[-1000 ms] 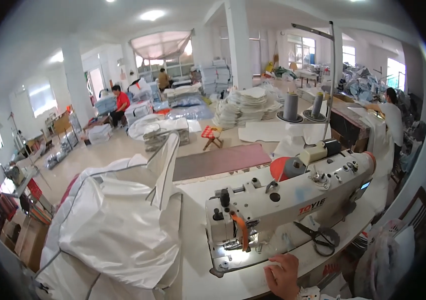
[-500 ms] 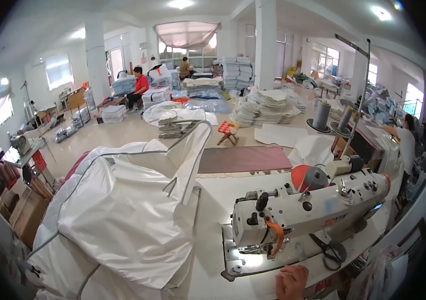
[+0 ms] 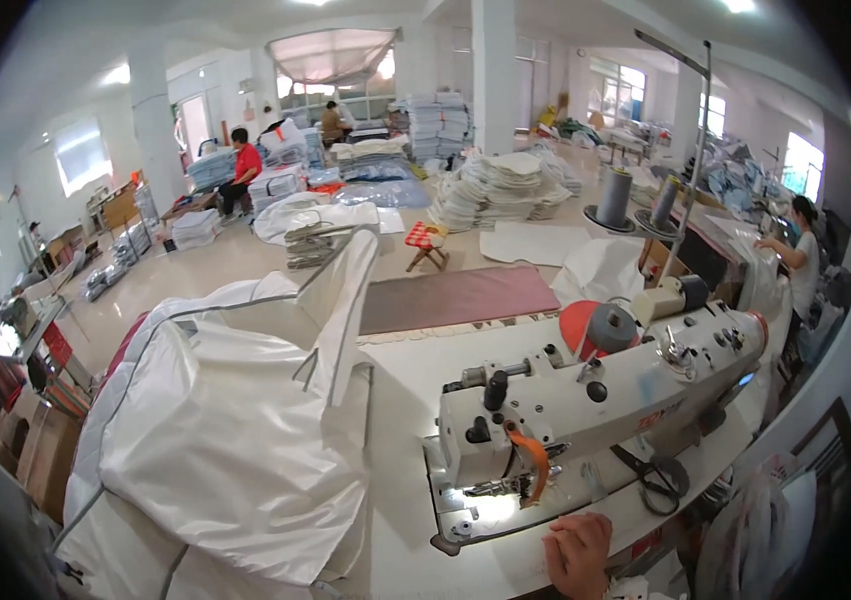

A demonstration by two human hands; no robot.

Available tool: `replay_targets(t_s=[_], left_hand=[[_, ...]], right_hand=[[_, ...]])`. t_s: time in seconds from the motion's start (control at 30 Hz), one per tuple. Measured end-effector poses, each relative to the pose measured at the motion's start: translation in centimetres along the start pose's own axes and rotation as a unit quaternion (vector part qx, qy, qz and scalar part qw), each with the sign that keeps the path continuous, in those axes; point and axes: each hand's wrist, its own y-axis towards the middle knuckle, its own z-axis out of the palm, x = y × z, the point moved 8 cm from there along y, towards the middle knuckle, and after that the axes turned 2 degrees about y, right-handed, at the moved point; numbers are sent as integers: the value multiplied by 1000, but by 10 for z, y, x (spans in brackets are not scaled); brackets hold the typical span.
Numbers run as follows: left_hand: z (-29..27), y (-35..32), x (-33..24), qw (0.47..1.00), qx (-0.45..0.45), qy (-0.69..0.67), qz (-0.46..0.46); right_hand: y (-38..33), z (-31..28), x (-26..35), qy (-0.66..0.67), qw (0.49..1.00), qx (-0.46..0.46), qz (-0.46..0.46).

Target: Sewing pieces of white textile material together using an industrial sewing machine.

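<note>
My right hand (image 3: 580,552) is at the front edge of the sewing table (image 3: 406,420), fingers loosely bent and slightly apart, with nothing visible in it. Just beyond it stands a white sewing machine (image 3: 596,405), its lamp lighting the needle area. Black-handled scissors (image 3: 658,482) lie on the table right of the hand. A small pale item (image 3: 593,482), too small to name, lies by the machine. Left of the machine spreads a large white fabric piece (image 3: 236,420) with grey edging, heaped and creased. My left hand is out of view.
Behind the machine are a red-and-grey thread cone (image 3: 601,328) and grey thread spools (image 3: 613,198) on a stand. A checked stool (image 3: 426,245) and fabric stacks (image 3: 496,195) occupy the floor. One person (image 3: 801,265) works at the right; two others are farther back.
The view has shifted, so the room and table sit lower left in the picture. My right hand stays near the table edge, by the machine. The pale item now shows beside the machine.
</note>
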Motion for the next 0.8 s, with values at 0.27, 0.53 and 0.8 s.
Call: replay_targets(t_s=[0.27, 0.53, 0.8], left_hand=[[-54, 127, -36, 969, -96, -226, 20], [-179, 86, -68, 903, 25, -429, 20], [-300, 15, -51, 954, 28, -254, 158]], right_hand=[[-29, -17, -72, 25, 998, -9, 59], [-76, -10, -108, 19, 999, -4, 30], [-113, 18, -93, 155, 987, 26, 31]])
